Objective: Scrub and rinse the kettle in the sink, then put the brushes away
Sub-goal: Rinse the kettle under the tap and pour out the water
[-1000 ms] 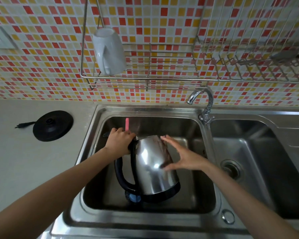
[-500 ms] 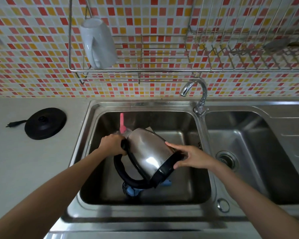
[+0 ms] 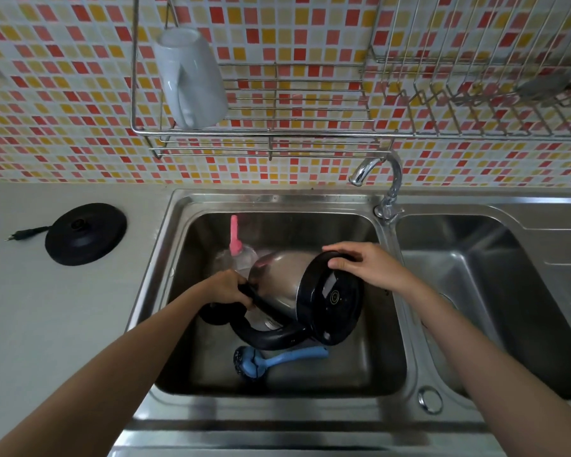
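Kettle: one steel electric kettle [image 3: 277, 285] was held tipped on its side in the left basin of the sink [image 3: 165, 258], its black underside turned toward the camera.
Writing: a pale sticker and a round gold mark sat on that underside; neither could be read.
Left hand: the left hand [image 3: 226, 288] gripped the top of the black handle.
Right hand: the right hand [image 3: 366, 263] curled over the upper rim of the kettle's base, grasping it.
Brushes: two. A blue brush [image 3: 277, 357] lay flat on the basin floor under the kettle; a pink brush [image 3: 234, 234] stood near the back wall, behind the kettle.
Basins: two, with one faucet [image 3: 376, 173] between them.
Surface: one black power base [image 3: 85, 233] with its plug sat on the surface [image 3: 47, 308] left of the sink.
Rack: one white mug [image 3: 192, 79] hung upside down on the wire rack [image 3: 310, 133].
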